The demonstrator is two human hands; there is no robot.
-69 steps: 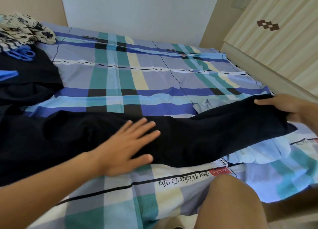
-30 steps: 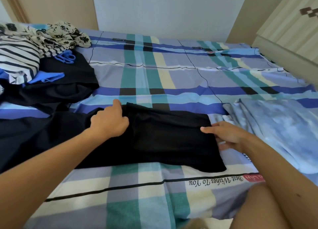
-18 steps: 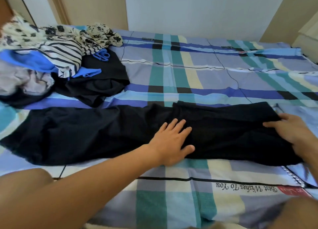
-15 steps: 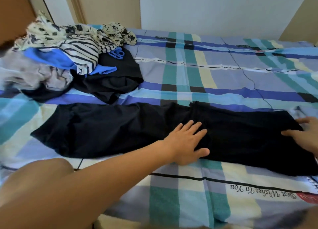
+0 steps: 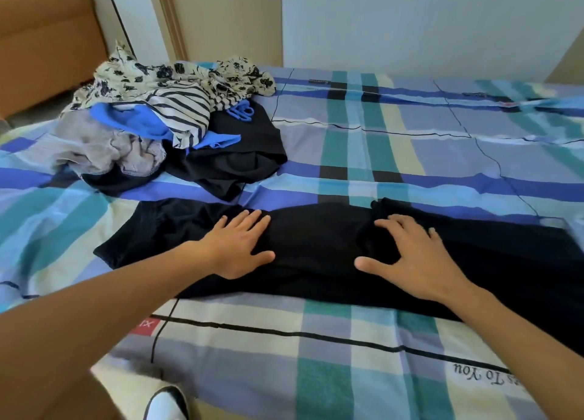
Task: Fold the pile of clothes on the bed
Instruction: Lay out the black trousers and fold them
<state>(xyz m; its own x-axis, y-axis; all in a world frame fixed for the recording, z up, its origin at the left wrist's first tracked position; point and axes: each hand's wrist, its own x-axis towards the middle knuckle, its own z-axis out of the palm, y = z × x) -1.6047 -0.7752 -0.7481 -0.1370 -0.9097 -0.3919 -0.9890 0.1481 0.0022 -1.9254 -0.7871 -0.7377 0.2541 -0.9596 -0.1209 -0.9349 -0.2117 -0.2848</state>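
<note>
Head view: a black garment (image 5: 316,239) lies stretched left to right across the near part of the bed (image 5: 395,141). The pile of clothes (image 5: 151,116) is heaped at the far left, well apart from it.

The left hand (image 5: 240,249) lies flat on the garment's middle with its fingers spread. The right hand (image 5: 410,261) presses down just to its right, fingers splayed and slightly arched. Neither hand has cloth pinched or gathered; both only bear on the surface.

The fabric looks thin, soft and light. It will likely slump when lifted, hold no crease by itself, and slide a little on the smooth sheet. I judge the left end the best place to take it, pinched at both corners so the layers travel together while the other palm pins the middle.

Much is hard to read. Black on black hides the seams and the number of layers. A raised edge by the right fingertips suggests a fold, but I cannot be sure. The garment's right end runs out of frame, so its full length and kind stay unknown. Inside the pile, a striped top (image 5: 186,110) covers whatever lies under it.
</note>
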